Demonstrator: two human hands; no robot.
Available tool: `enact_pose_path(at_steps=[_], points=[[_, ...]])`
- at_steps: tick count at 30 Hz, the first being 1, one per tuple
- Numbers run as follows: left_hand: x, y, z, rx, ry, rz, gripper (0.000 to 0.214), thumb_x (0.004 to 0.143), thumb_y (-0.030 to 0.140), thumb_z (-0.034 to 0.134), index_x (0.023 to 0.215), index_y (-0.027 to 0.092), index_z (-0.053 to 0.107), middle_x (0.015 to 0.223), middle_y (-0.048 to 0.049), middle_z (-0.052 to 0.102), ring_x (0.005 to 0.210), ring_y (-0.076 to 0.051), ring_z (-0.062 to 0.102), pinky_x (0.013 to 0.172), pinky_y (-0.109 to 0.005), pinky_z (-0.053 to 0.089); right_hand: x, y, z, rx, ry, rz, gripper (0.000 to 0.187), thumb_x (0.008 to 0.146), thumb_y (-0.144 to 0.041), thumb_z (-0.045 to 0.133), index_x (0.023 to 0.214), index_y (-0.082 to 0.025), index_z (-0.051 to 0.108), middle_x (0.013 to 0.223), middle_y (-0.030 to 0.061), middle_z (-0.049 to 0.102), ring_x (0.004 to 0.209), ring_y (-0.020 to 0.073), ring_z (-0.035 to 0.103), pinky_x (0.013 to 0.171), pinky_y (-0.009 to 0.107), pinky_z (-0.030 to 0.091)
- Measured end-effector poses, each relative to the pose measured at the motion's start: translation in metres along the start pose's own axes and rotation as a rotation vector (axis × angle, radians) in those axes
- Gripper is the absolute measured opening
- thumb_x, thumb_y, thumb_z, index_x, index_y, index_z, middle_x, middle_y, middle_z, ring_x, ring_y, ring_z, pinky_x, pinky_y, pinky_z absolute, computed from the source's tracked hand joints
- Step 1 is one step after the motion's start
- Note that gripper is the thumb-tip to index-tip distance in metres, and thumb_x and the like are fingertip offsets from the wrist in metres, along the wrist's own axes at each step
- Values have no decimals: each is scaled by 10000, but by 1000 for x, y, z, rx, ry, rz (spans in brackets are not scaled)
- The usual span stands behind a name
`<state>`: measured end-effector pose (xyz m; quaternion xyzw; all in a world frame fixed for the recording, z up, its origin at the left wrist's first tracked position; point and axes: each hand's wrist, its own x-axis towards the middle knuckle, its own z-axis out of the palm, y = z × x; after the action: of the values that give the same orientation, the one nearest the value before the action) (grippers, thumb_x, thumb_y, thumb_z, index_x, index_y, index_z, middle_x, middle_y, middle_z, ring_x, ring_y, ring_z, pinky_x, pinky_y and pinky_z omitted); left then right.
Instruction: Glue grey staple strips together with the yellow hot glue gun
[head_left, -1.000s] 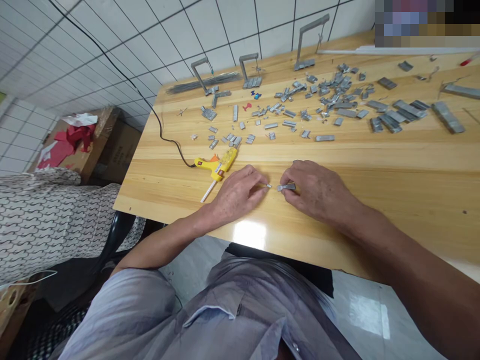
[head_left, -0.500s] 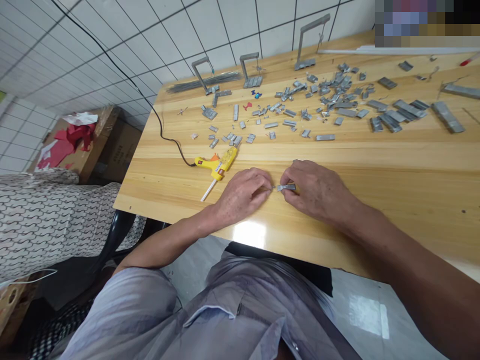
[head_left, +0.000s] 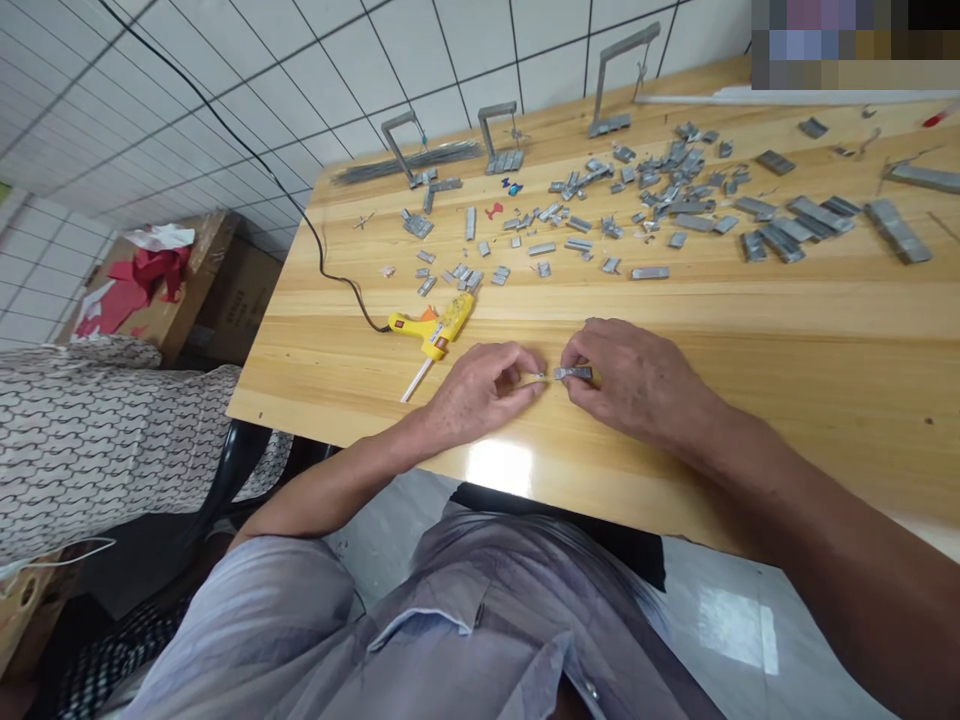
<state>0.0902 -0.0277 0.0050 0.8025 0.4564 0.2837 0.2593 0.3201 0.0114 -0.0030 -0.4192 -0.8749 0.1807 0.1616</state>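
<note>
Both hands low on the tabletop (head_left: 750, 330), near its front edge, knuckles up.

- Right hand (head_left: 637, 380): thumb and forefinger pinched on a short grey staple strip (head_left: 574, 373), held flat just above the wood and pointing toward the other hand.
- Left hand (head_left: 480, 395): fingers curled, tips clenched on a small metal piece (head_left: 536, 377). Too small to tell its shape.
- The piece and the strip's end are nearly touching, between the two hands. I cannot tell whether they make contact.

Judgement: the step in hand is bringing the small piece up to the end of the strip. Any further move calls for a steady right-hand hold and a fine line-up by the left fingertips, as both parts are tiny.

Surroundings:
- Yellow hot glue gun (head_left: 439, 328) lies on its side just beyond the left hand, a white glue stick (head_left: 416, 382) jutting from its back. Its black cord (head_left: 330, 275) runs off the far-left edge and up the wall.
- Loose staple strips (head_left: 660, 190) scattered across the far half, well apart from the hands.
- Bent metal stands (head_left: 499, 135) and a wire bundle (head_left: 409, 162) at the back edge.
- Pale varnished wood; white tiled wall (head_left: 300, 80) behind.
- Cardboard box (head_left: 217, 290) with red scraps on the floor at left; another person's patterned sleeve (head_left: 90, 440) beside it.
</note>
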Motion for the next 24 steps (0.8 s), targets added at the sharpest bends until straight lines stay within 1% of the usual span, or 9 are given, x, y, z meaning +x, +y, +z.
enact_pose_path(at_steps=[3,7,9,12,15,18,21,24], points=[[-2,0,-1,-19,-11,-18,65,984,238,692,970,180,667,928,-38,779,739,-113,673,738,-256,538,0,1,2,2,1,-12,114,873,-192,580,907,-222,684,909,72,707,916,249,654,762,347,453],[-3,-1,-2,-24,-18,-48,57,977,223,689,964,177,657,900,-23,747,695,-101,641,674,-235,500,-1,1,2,-8,11,-12,116,868,-182,581,910,-220,681,912,69,711,907,243,655,751,342,448],[-4,-2,-3,15,-22,-74,78,967,220,704,1004,179,648,903,-14,737,694,-104,642,680,-239,496,-1,0,2,-16,21,-16,113,863,-176,584,904,-219,680,906,68,710,904,241,657,744,337,446],[-5,-2,-4,108,-47,-95,117,956,205,724,1033,187,637,880,-2,733,726,-126,664,734,-265,507,-2,-2,4,-9,41,-41,108,861,-171,589,902,-217,677,919,68,717,915,241,662,750,333,449],[-5,-5,-4,191,-77,-32,83,967,206,730,961,196,648,905,-14,761,845,-167,701,847,-318,518,-2,-4,6,10,55,-76,108,869,-164,587,899,-219,675,921,62,728,905,236,665,759,332,453],[-4,-9,-3,175,-82,50,93,980,222,736,941,195,655,1040,-37,798,974,-184,726,947,-352,509,-2,-6,9,10,62,-94,116,876,-159,583,897,-219,680,903,59,730,874,231,665,736,330,446],[-5,-11,-2,171,-76,53,96,984,246,737,979,195,655,1072,-46,797,972,-183,720,947,-353,511,-2,-6,11,8,72,-99,116,879,-160,584,903,-214,684,899,62,728,867,236,668,732,336,450],[-7,-11,-1,225,-54,39,57,1006,237,686,992,200,645,984,-34,772,902,-182,685,880,-337,520,-2,-4,12,13,85,-107,118,877,-155,582,907,-216,679,901,61,727,879,239,670,751,342,463]])
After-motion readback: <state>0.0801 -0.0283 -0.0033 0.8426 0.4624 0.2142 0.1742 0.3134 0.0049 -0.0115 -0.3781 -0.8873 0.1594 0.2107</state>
